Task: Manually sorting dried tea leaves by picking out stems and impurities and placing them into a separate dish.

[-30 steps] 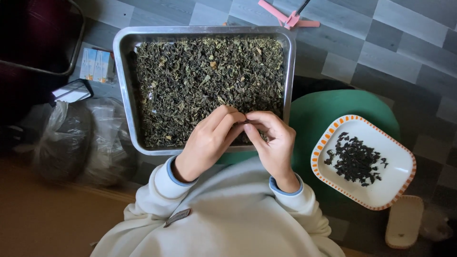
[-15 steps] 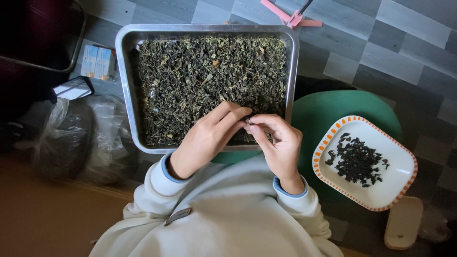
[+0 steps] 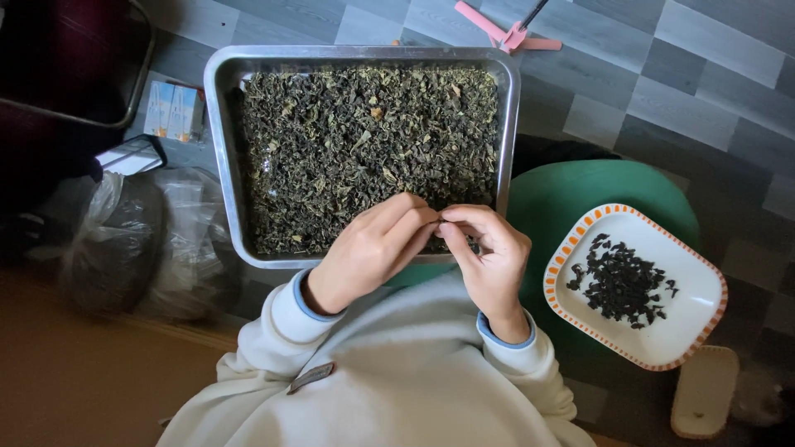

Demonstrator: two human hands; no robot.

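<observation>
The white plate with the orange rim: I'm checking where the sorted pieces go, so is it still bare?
No, the white plate holds a small pile of dark leaves near its middle, right of both hands.

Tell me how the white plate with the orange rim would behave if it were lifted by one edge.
The plate looks rigid and glazed, so probably stiff and somewhat slippery. It appears shallow, so the loose dark leaves piled on it would likely slide or spill if it tilted. It seems to rest on the green seat partly past the edge, so a push might tip it.
</observation>
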